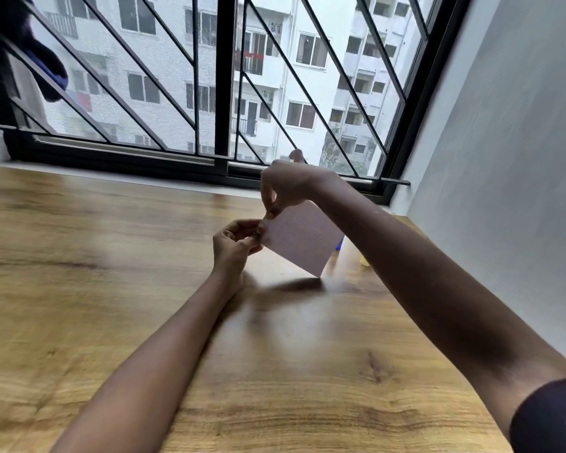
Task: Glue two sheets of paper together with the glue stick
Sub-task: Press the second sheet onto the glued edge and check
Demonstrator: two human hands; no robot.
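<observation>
A small pale pink paper (pixel 303 237) hangs tilted above the wooden table (pixel 111 289), lifted off the surface. My left hand (pixel 237 243) pinches its left corner from below. My right hand (pixel 285 188) pinches the same corner area from above, fingers closed on the edge. Whether this is one sheet or two pressed together, I cannot tell. Behind the paper's right edge a small blue-tipped object (pixel 339 245) shows, possibly the glue stick, mostly hidden. The image is motion-blurred.
A small yellow object (pixel 365 261) lies on the table beside my right forearm. A barred window (pixel 223 93) runs along the table's far edge. A grey wall (pixel 504 158) closes the right side. Dark cloth (pixel 30 53) hangs at the top left.
</observation>
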